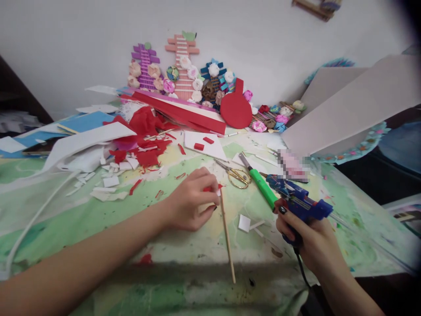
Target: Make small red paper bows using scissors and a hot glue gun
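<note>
My left hand (194,199) is closed, its fingers curled around a small red piece (221,186) that they largely cover. A thin wooden stick (227,237) runs from these fingers toward the table's front edge; whether it is joined to the red piece I cannot tell. In my right hand (309,235) is a blue hot glue gun (296,197), its nozzle pointing up and to the left. Between the hands lie gold-handled scissors (239,177) and a green utility knife (263,188). A small white square (244,223) rests near the stick.
Red paper scraps (148,151) and white offcuts (112,181) cover the left. Behind stand a red guitar-shaped cutout (236,109) and stick crafts with paper flowers (184,70). A large pale board (355,101) rises at right. The glue gun's cord (301,267) hangs over the front edge.
</note>
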Demonstrator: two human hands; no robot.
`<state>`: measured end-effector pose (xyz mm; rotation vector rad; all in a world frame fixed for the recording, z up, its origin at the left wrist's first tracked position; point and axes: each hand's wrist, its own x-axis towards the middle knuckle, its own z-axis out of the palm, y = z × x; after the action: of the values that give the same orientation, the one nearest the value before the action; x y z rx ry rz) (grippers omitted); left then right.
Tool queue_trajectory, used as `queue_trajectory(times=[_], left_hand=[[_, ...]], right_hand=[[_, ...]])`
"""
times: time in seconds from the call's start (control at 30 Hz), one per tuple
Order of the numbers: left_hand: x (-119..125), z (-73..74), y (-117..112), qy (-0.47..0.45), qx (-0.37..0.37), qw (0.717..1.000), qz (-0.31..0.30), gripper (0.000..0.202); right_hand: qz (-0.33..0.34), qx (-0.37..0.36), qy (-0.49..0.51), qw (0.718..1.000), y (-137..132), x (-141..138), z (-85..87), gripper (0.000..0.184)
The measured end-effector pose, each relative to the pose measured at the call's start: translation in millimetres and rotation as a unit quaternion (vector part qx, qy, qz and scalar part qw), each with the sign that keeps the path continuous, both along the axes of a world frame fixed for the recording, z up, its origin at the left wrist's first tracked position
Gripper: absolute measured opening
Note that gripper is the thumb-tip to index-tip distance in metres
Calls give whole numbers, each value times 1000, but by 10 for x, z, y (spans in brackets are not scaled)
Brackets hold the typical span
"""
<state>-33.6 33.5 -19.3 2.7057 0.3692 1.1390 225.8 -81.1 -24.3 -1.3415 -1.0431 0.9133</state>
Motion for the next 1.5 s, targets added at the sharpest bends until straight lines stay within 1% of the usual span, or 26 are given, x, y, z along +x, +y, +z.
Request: queue_trajectory(times=[0.13,0.2,0.27,0.3,0.37,0.43,0.57,0.67,0.73,0.77,0.83,0.9,0.93,1.0,1.07,1.13,1.17,1.23,1.27,1.33,1.4,1.43,1.47,1.5], left_hand=[[64,-52,-44,116,42,992,-24,29],[117,-78,-78,154,106,982,-28,24],[179,-94,-120,170,202,964,-28,16],[210,-96,-139,181,239,954,-27,15],[261,-89,-168,200,286,937,-35,17],[293,-75,-178,211,306,927,-47,21],[318,-50,-160,232,320,916,-68,23],[343,7,-137,234,314,917,-76,23],[374,90,-92,197,294,934,-54,26],[390,142,-48,164,276,947,-30,28],[412,247,104,103,217,970,38,31],[395,317,341,84,164,977,105,29],[364,325,483,96,139,976,141,26],[260,276,775,123,92,968,199,24],[114,158,1019,165,54,954,244,23],[-41,20,1165,190,25,944,270,23],[-111,-36,1192,190,19,943,273,23],[-226,-94,1152,143,24,957,253,20],[-269,-93,1086,124,30,961,247,21],[-326,-46,873,89,47,963,250,20],[-348,21,586,5,111,959,261,17],[-347,44,434,-1,147,958,248,18],[-338,54,290,18,183,961,206,20],[-320,50,163,58,214,964,149,22]], right_hand=[[0,-8,-5,1000,-28,-24,-9,28],[1,-14,-5,1000,-37,-36,-20,30],[4,-15,2,1000,-41,-44,-28,31],[5,-13,6,1000,-40,-46,-28,31],[3,-2,16,1000,-35,-45,-19,29],[-8,15,23,1000,-28,-40,4,26],[-29,39,36,998,-11,-36,83,21],[-55,68,55,995,2,-48,155,18],[-86,102,75,988,13,-55,195,18],[-103,119,85,984,18,-55,208,18],[-126,142,103,976,26,-45,219,18],[-130,145,111,975,22,-24,203,18],[-126,139,110,976,13,-12,185,18],[-97,105,92,985,-22,4,133,17],[-51,50,60,996,-74,-5,72,19],[-4,-3,36,999,-127,-46,21,23],[12,-21,33,999,-148,-75,2,25],[27,-39,38,998,-172,-134,-21,27],[31,-43,41,998,-173,-158,-28,27],[38,-45,43,997,-162,-185,-43,27],[38,-40,44,998,-144,-186,-60,26],[35,-39,43,998,-136,-181,-70,27],[30,-39,41,998,-132,-174,-78,27],[26,-38,36,998,-132,-168,-84,28]])
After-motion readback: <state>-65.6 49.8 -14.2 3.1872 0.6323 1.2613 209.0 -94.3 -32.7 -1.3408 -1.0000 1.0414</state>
